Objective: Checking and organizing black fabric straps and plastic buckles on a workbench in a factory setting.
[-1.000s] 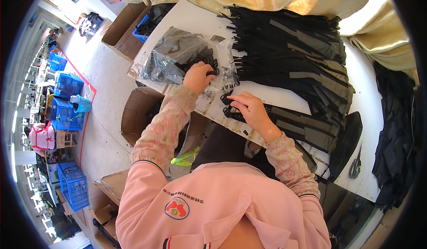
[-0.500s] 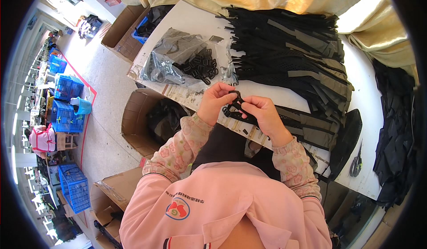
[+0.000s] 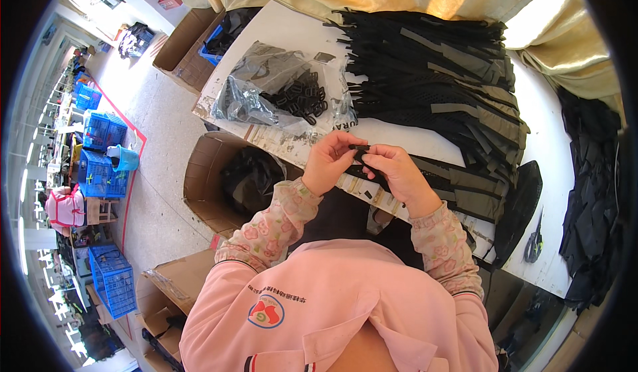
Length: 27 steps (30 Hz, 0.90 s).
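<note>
Over the table's near edge, my left hand (image 3: 331, 161) pinches a small black plastic buckle (image 3: 359, 148) between thumb and fingertips. Facing it, my right hand (image 3: 401, 176) is closed on the end of a black strap (image 3: 376, 177) that meets the buckle. Fingers partly hide how strap and buckle join. Just beyond my left hand lies an opened clear plastic bag (image 3: 249, 99), with a heap of black buckles (image 3: 299, 98) in it. Black and grey strap pieces (image 3: 438, 80) with narrow ends are piled to the far right of my hands.
Scissors (image 3: 533, 244) lie at the right side of the white table (image 3: 553, 153). More black pieces (image 3: 588, 219) are heaped at the far right. Below the table's left edge stands a cardboard box (image 3: 199, 183) holding dark material. Blue crates (image 3: 111, 280) line the floor at left.
The buckle has tilted from face-on to nearly edge-on. My left hand has shifted slightly right and down, and both hands are closer together.
</note>
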{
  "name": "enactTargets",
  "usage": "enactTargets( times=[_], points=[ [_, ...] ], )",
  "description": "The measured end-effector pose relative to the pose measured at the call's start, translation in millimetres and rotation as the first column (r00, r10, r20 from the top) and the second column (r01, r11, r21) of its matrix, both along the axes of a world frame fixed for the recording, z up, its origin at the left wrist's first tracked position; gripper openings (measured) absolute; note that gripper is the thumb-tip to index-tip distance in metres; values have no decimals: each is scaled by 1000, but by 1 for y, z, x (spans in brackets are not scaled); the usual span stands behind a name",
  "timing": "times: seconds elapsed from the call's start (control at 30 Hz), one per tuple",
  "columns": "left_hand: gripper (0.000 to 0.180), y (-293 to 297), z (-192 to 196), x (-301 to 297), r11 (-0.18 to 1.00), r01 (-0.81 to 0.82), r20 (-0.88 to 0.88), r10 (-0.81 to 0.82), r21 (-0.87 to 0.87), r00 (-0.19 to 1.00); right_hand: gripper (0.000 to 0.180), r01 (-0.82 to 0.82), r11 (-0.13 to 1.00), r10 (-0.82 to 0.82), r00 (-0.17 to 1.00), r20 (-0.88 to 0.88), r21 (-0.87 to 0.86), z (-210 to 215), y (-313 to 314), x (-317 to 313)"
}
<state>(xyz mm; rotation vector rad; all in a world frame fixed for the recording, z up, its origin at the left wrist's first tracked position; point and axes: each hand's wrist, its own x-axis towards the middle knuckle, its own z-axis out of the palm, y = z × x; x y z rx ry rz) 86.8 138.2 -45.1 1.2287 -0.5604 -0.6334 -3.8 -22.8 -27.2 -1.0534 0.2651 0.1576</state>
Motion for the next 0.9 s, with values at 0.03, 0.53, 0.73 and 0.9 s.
enactTargets(
  times=[0.03,0.53,0.73,0.9],
  points=[
    [22,1,1,-1,1000,9,-1,-9,-10,1000,12,7,999,-7,1000,-13,32,0,0,0],
    [24,0,-5,-10,995,-94,478,76,15,875,12,140,987,-146,986,76,79,-3,1,-6],
    [23,-4,-4,-11,994,-103,518,102,-28,849,11,98,973,-120,988,94,211,-1,0,-11],
    [23,-3,0,-12,994,-106,512,92,-2,854,11,102,991,-112,985,128,82,3,0,-15]
  ],
)
